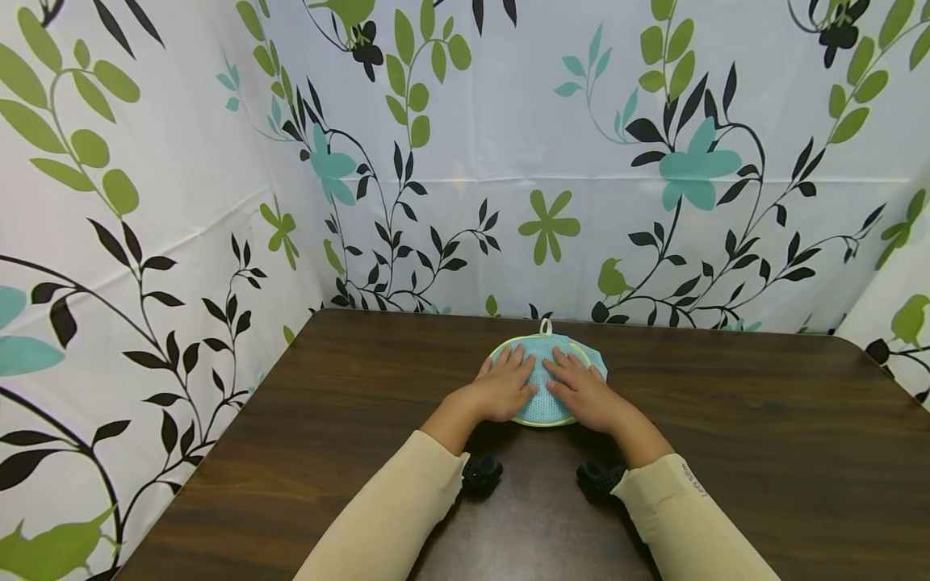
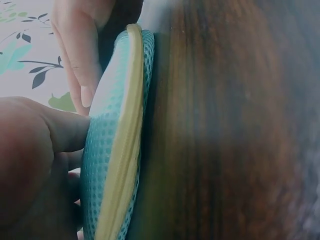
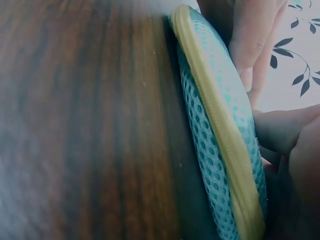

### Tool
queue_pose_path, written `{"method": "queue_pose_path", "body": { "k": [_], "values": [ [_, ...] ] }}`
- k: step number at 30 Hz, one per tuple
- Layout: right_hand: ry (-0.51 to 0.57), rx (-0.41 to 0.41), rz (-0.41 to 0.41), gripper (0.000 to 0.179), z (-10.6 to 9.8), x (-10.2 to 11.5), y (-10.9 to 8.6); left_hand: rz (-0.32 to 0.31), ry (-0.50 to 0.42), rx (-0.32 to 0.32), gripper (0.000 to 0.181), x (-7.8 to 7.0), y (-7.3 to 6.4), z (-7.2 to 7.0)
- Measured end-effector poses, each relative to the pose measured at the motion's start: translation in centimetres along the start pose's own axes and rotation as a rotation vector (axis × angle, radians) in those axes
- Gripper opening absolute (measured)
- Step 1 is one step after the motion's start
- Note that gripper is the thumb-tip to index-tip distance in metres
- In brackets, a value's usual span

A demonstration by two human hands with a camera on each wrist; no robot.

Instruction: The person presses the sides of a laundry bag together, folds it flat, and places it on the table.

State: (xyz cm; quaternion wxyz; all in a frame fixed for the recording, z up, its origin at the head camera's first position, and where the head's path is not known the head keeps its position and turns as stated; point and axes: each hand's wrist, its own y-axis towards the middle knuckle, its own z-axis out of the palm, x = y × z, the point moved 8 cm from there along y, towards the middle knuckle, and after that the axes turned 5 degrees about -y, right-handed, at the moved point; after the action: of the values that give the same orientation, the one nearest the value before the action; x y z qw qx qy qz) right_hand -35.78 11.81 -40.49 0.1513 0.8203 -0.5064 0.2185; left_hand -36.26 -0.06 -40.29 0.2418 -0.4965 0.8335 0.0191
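Note:
A flat, rounded pouch of light-blue mesh with yellow piping lies on the dark wooden table; a small white loop sticks out at its far edge. On its left half rests my left hand, fingers spread and pointing away. My right hand presses on the right half in the same way. Both wrist views show the near yellow edge of the pouch from the side, with the thumb touching the mesh top. The pouch's right edge is slightly raised off the wood in the right wrist view.
The brown tabletop stretches to both sides and toward me. Behind it and at the left hangs a white curtain printed with leaves. Black wrist-worn devices sit under the cream sleeves.

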Motion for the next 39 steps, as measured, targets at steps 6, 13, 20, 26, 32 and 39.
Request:
{"method": "queue_pose_path", "body": {
  "k": [6, 13, 20, 26, 32, 39],
  "values": [
    [-0.037, 0.047, -0.003, 0.052, 0.3, -0.2, 0.1, -0.018, 0.016, 0.023, 0.059, 0.0, 0.0, 0.2],
    [-0.039, 0.040, -0.004, 0.052, 0.2, 0.0, -0.1, -0.017, 0.012, 0.031, 0.059, 0.1, 0.2, 0.4],
    [-0.068, -0.082, -0.040, 0.047, -0.8, 0.2, 0.0, -0.012, 0.098, -0.119, 0.052, -0.1, 0.2, -1.2],
    [-0.077, -0.171, -0.021, 0.043, -2.5, 0.7, -0.4, -0.021, 0.061, -0.253, 0.049, -0.1, -0.2, -2.6],
    [-0.033, -0.183, 0.005, 0.046, -2.9, 0.9, -0.5, 0.009, 0.029, -0.264, 0.054, -0.1, 0.0, -3.0],
    [-0.027, -0.088, 0.026, 0.050, -1.7, 0.4, -0.2, 0.069, -0.008, -0.127, 0.048, -0.6, 0.5, -1.6]
  ]
}}
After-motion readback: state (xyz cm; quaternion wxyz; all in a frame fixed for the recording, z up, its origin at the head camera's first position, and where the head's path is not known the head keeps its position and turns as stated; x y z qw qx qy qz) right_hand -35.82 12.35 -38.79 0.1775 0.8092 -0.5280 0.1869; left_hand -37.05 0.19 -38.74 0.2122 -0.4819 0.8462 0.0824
